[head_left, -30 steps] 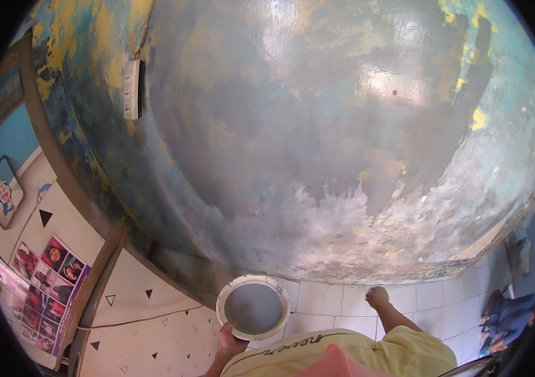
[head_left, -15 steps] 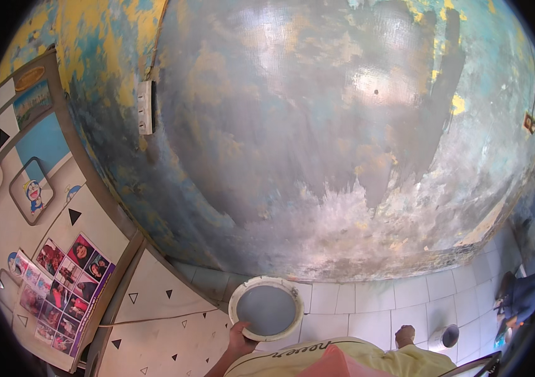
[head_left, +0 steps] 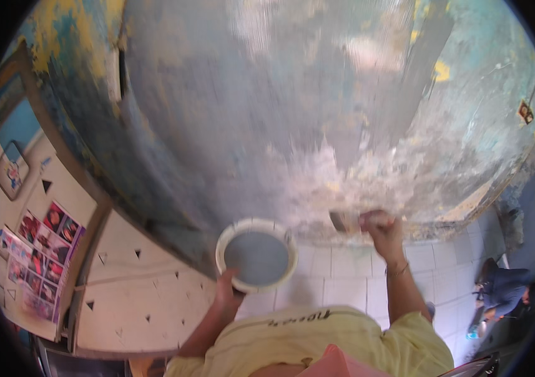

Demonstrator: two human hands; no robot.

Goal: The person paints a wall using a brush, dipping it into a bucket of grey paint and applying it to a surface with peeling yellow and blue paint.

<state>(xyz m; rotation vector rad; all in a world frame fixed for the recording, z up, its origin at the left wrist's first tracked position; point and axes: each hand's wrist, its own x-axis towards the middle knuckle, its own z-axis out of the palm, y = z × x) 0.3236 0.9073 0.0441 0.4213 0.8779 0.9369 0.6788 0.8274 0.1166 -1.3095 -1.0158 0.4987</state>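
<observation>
My left hand (head_left: 226,292) grips the near rim of a round white bucket (head_left: 221,248), the thumb lapping over its inner edge. Smooth grey paint (head_left: 258,257) fills much of the bucket. To the right, my right hand (head_left: 382,227) is closed round the handle of a flat paintbrush (head_left: 343,222), whose bristles point left. Brush and hand are in front of the lower part of the wall (head_left: 236,125); whether the bristles touch it I cannot tell. Streaky grey paint covers the wall's middle, over patches of teal, yellow and bare plaster.
On the left stands a pale cabinet (head_left: 135,276) with triangle shapes, and a photo sheet (head_left: 44,264) on its panel. A switch box (head_left: 116,75) and a small socket (head_left: 525,112) sit on the wall. White tiles (head_left: 349,264) cover the floor. Another person (head_left: 503,289) bends down at far right.
My right hand has risen from beside my body toward the wall, bringing the paintbrush into sight. The bucket stays in my left hand, and the view has shifted.
</observation>
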